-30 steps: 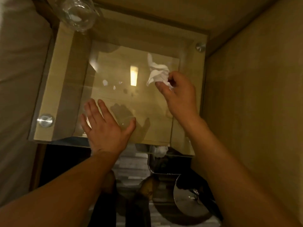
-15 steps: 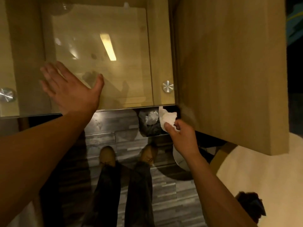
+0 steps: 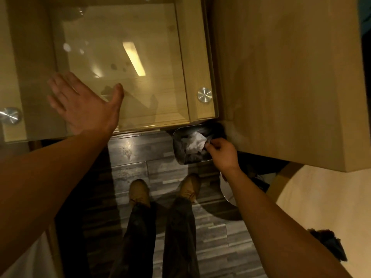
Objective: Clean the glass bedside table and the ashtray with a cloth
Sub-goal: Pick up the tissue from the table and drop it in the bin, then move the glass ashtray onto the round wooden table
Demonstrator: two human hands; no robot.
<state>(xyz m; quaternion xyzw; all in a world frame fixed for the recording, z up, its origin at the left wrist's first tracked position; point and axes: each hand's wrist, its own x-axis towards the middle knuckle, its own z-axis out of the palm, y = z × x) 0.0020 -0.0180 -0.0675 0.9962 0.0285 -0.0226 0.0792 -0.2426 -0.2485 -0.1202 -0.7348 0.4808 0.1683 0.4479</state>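
Your visible attire

You have bare forearms, left hand and right hand ungloved; dark trousers; tan lace-up shoes at 6 o'clock.

Glass table shows smudges near its middle; crumpled white cloth sits in the bin off the table's front right corner.

Light: dim, warm yellow | Glare: bright strip reflection on glass tabletop | Shadows: dark floor under the table edge, hand shadow on glass | Blur: left hand soft | Edges: wide-angle bending
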